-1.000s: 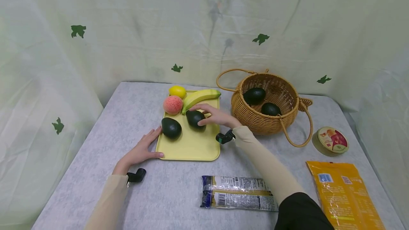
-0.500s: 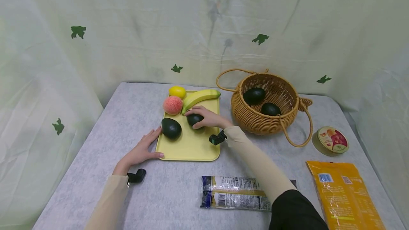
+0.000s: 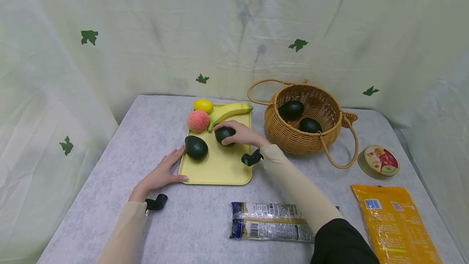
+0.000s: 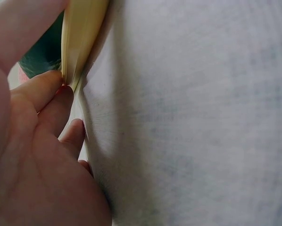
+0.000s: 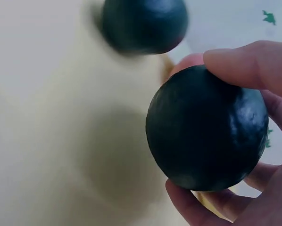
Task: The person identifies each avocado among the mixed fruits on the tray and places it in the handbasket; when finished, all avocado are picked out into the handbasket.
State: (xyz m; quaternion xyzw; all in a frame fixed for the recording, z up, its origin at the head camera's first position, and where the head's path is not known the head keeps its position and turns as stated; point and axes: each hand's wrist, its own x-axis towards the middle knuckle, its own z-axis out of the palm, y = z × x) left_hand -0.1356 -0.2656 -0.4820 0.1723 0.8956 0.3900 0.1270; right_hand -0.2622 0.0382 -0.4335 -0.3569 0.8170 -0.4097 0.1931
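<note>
In the head view, my right hand (image 3: 242,133) holds a dark green avocado (image 3: 224,134) over the right part of the yellow tray (image 3: 220,172). Thumb and fingers curl round the same avocado (image 5: 204,132) in the right wrist view. A second avocado (image 3: 196,147) lies to its left on the tray. My left hand (image 3: 159,176) rests at the tray's left edge, fingers extended; in the left wrist view its fingertips (image 4: 51,84) touch the rim (image 4: 82,42). A banana (image 3: 230,112), a peach (image 3: 198,121) and a lemon (image 3: 203,105) lie at the tray's far end.
A wicker basket (image 3: 293,144) with two avocados (image 3: 291,110) inside stands right of the tray, handles spread outward. Farther right are a round tin (image 3: 381,161) and an orange packet (image 3: 395,223). A clear-and-blue food packet (image 3: 271,221) lies in front, partly under the right forearm.
My right hand has shifted left and its fingers have come closer round the avocado, which has barely moved. The left hand and the tray stay where they were.
</note>
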